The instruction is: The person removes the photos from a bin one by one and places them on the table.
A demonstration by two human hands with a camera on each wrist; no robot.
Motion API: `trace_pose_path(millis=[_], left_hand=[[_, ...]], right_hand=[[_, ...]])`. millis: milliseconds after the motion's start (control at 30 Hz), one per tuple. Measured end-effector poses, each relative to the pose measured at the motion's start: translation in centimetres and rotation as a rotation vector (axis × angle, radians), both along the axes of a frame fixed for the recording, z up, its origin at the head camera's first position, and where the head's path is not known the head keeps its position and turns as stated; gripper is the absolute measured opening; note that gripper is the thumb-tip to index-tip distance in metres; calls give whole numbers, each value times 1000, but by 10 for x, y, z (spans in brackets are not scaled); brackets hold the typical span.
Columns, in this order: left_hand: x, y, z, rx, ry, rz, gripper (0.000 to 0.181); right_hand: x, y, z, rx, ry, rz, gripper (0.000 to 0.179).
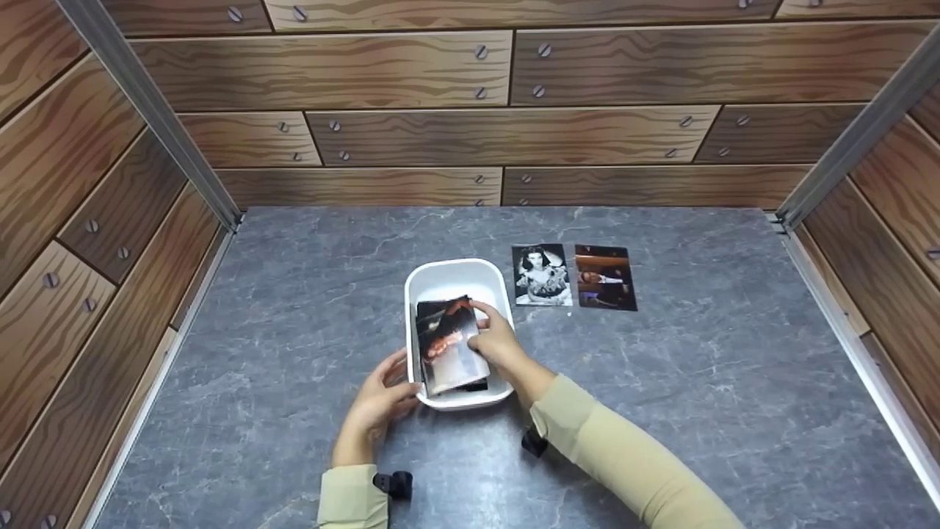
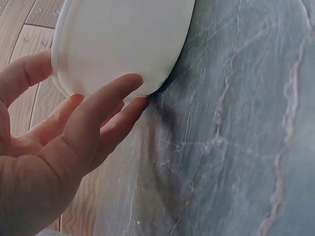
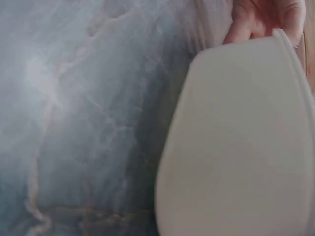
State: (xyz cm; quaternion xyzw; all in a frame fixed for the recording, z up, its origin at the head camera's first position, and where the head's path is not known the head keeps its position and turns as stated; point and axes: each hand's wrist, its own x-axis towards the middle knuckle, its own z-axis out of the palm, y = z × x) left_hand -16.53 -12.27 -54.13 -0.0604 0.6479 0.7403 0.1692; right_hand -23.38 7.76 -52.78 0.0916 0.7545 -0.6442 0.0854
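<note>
A white plastic tub stands on the table, with a small pile of photo prints inside it. The top photo has a dark and orange picture with a pale lower part. My right hand reaches over the tub's right rim and grips this photo by its right side. At the tub's near left corner, my left hand holds the wall and rim between thumb and fingers, also plain in the left wrist view. The right wrist view shows mostly the tub's outer wall; the right hand is out of it.
To the right of the tub lie a black-and-white photo of a person in a ruffled dress and a dark colour photo. They lie side by side on the grey marbled table. Wood-patterned walls surround the table.
</note>
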Motion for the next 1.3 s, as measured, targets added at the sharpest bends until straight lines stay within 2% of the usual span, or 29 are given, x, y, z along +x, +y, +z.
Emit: trace_pose_path(millis=[167,300,533,667,767,933,1000,1100,1200,1300], left_hand=[[0,-1,-1,-8,-3,-1,74],[-1,-1,-1,-2,-1,5,74],[-1,-1,-3,6,3,14,73],[-1,0,-3,-14,-2,13,73],[-1,1,-3,-45,-7,10,73],[2,1,-2,-57,-2,14,73],[3,1,-1,-53,-1,17,74],[3,0,-1,-50,-4,20,74],[1,0,-1,-46,-6,22,74],[-1,0,0,-37,-9,21,75]], right_hand=[[-9,10,20,-140,46,-56,67],[-21,31,34,-221,90,-107,58],[-50,96,42,-261,168,-281,51],[-64,146,40,-294,162,-387,51],[-70,186,38,-283,116,-480,55],[-73,249,38,-340,-44,-591,63],[-71,271,37,-381,-104,-605,66],[-66,296,32,-390,-161,-602,72],[-61,315,24,-351,-199,-612,74],[-57,327,13,-261,-230,-632,73]])
